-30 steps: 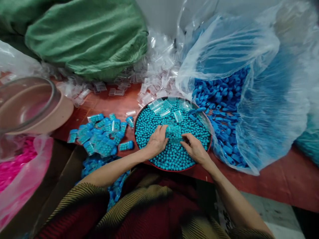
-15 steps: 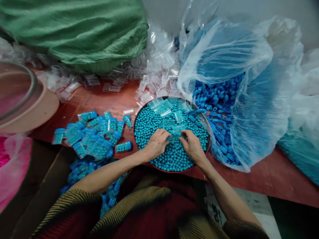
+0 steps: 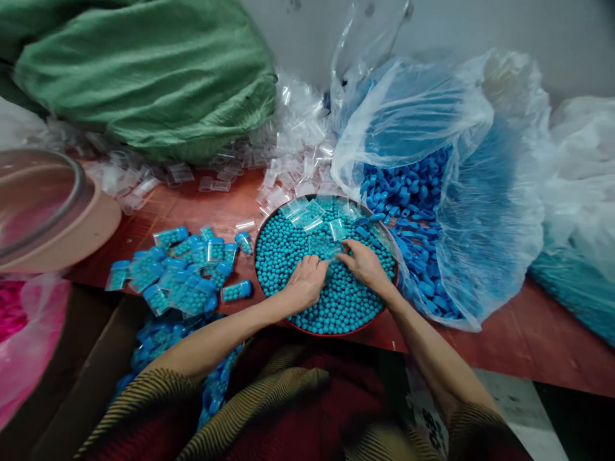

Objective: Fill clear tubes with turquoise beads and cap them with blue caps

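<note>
Both hands work over a round red-rimmed tray [image 3: 257,282] filled with small turquoise beads [image 3: 350,304]. My left hand [image 3: 307,280] rests low on the beads, its fingers curled and closed; what is in them is hard to make out. Just right of it, my right hand [image 3: 364,262] pinches at the edge of a clear plastic container [image 3: 331,248] lying between the hands, barely distinct against the beads. More clear containers [image 3: 312,223] lie on the beads at the tray's far side. Several bead-filled containers with blue caps [image 3: 192,285] are heaped left of the tray.
Blue caps [image 3: 408,186] spill from a large translucent bag [image 3: 485,211] on the right. Loose clear containers [image 3: 298,121] are piled behind the tray, beside a green sack [image 3: 154,83]. At left stand a pinkish basin [image 3: 96,224] and a bag of pink pieces [image 3: 33,339].
The clear container seen between my hands earlier with beads in it now sits lower and less distinct. My right hand has shifted slightly up relative to the left. The camera view has swung slightly.
</note>
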### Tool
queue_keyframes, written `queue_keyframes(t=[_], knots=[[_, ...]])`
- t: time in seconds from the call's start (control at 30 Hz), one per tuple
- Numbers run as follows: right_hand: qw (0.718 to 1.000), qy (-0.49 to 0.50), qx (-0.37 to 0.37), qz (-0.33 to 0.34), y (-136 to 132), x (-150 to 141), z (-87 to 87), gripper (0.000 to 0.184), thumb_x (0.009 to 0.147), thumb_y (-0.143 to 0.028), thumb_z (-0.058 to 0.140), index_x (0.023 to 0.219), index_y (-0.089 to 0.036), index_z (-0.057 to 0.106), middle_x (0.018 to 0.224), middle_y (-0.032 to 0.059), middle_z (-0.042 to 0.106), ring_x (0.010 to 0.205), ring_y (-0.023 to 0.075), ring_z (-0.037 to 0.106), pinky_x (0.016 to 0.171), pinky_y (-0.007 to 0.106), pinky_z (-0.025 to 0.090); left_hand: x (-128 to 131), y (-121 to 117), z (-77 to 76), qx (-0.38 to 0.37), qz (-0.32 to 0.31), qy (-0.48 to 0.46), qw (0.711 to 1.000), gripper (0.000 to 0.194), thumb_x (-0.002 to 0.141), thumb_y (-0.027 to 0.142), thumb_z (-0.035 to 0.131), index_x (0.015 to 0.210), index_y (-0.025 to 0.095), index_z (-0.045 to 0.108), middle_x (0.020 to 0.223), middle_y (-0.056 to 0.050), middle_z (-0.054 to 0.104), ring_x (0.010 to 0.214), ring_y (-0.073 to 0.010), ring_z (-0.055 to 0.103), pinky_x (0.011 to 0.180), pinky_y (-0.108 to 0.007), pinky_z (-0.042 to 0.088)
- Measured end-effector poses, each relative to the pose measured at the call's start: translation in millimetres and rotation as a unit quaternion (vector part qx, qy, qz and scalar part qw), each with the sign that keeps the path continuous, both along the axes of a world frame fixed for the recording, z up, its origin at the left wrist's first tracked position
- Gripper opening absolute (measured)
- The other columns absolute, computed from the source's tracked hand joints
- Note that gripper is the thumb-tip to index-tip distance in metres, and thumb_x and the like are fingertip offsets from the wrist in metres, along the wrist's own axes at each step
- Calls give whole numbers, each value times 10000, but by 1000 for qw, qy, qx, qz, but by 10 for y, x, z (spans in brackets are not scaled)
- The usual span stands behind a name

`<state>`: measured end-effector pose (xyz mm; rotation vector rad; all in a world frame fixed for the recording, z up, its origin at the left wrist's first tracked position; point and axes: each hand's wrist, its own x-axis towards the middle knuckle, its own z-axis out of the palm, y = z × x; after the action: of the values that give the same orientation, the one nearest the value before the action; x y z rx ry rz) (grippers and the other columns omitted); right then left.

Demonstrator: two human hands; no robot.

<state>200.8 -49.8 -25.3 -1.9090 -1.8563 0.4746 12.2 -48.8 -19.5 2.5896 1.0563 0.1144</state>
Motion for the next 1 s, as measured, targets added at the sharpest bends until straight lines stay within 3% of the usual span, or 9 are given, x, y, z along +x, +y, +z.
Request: queue_keyframes(t=[0.13, 0.33, 0.47, 0.6, 0.67, 0.77, 0.9, 1.0], knots=[[993, 87, -12, 78, -96, -155, -30, 181, 834, -208, 535, 1003, -183, 594, 790, 25, 665, 737, 177, 628, 707, 301, 490, -24, -78, -101, 54, -25, -53, 997, 287, 786, 167, 508, 1066, 129, 454, 1430, -231, 284, 1367, -354, 226, 1015, -563, 339], [981, 139, 42, 125, -332, -256, 33, 243, 881, -163, 406, 955, -208, 633, 855, 34, 680, 773, 168, 641, 732, 309, 508, -83, -7, -117, -28, -28, -77, 996, 395, 792, 196, 502, 1168, 120, 406, 1126, -147, 531, 1087, -268, 507, 911, -441, 455], [995, 36, 59, 72, -61, -256, 107, 244, 888, -208, 459, 1091, -190, 593, 993, 81, 660, 905, 208, 632, 798, 340, 498, -95, 28, -44, -63, 6, -55, 997, 663, 729, 209, 586, 1312, 110, 286, 1200, -155, 492, 1096, -271, 489, 940, -445, 441], [986, -140, 1, 87, 232, -337, 125, 254, 871, -263, 526, 1100, -165, 570, 1053, 129, 596, 923, 241, 599, 725, 338, 500, -82, -17, -12, -3, 18, -19, 1000, 479, 746, 157, 544, 1204, 118, 409, 1212, -171, 480, 1189, -308, 443, 964, -478, 413], [981, -158, -12, 115, 258, -357, 87, 194, 872, -242, 521, 1038, -161, 580, 1022, 119, 586, 907, 227, 590, 713, 315, 495, -85, -20, -32, 44, 11, -10, 999, 448, 749, 120, 524, 1184, 101, 423, 1354, -224, 375, 1318, -361, 311, 1018, -534, 347], [982, -100, 1, 161, 168, -325, -24, 161, 886, -181, 473, 1011, -150, 571, 975, 101, 589, 888, 195, 584, 748, 296, 485, -99, 36, -72, 70, -19, 5, 997, 450, 738, 110, 529, 1172, 58, 426, 1465, -268, 212, 1388, -414, 142, 1061, -574, 268], [975, 1, 6, 221, 47, -231, -124, 187, 891, -140, 421, 980, -156, 584, 911, 80, 630, 868, 177, 594, 786, 292, 478, -107, 143, -54, 42, -33, 25, 998, 528, 754, 174, 534, 1251, 87, 376, 1360, -218, 399, 1314, -360, 325, 1027, -524, 339], [979, 15, 30, 200, 120, -150, -24, 257, 890, -147, 412, 1085, -176, 577, 988, 82, 650, 927, 189, 603, 823, 304, 472, -86, 203, 22, 9, -8, 35, 999, 694, 742, 225, 578, 1353, 114, 267, 1272, -181, 472, 1205, -321, 439, 960, -478, 412]])
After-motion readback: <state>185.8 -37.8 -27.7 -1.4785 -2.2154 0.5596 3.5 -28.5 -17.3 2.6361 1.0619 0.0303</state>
